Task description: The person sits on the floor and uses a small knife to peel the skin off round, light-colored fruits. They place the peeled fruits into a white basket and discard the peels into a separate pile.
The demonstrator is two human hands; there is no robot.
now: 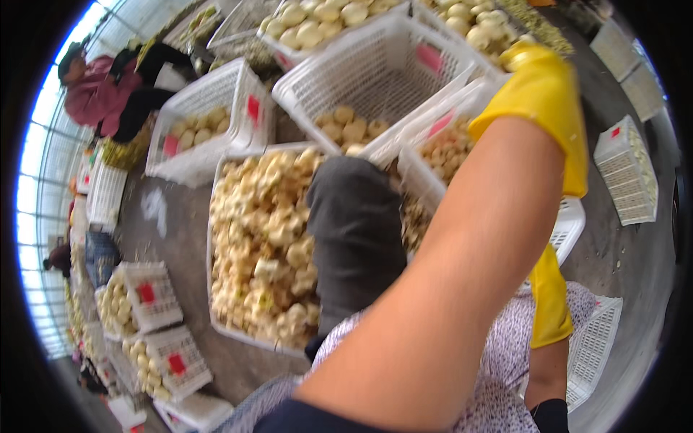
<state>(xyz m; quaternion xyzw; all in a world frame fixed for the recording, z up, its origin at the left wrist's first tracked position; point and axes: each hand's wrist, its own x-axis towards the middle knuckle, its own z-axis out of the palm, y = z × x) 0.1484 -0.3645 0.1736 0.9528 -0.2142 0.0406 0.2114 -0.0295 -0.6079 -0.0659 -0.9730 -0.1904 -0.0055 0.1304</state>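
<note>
My left hand (pixel 536 89), in a yellow rubber glove, reaches across to the upper right. It is at the edge of a crate of pale bulbs (pixel 479 35); its fingertips are partly hidden, so what it grips is unclear. My right hand (pixel 549 308), gloved alike, is lower down by my lap, its fingers hidden behind my left forearm. Beside my dark-trousered knee stands a wide crate of untrimmed, brownish bulbs (pixel 265 249). Beyond the knee, a white plastic crate (pixel 390 70) holds a few round bulbs (pixel 346 127). Smaller pale pieces (pixel 446 151) fill a container under my forearm.
Another white crate (pixel 254 122) with bulbs stands upper left, near a seated person (pixel 103 92) in a pink top. Filled crates (pixel 154 297) line the concrete floor (pixel 162 216) at left. More crates (pixel 625 170) stand at right. Loose peelings (pixel 414 222) lie by my knee.
</note>
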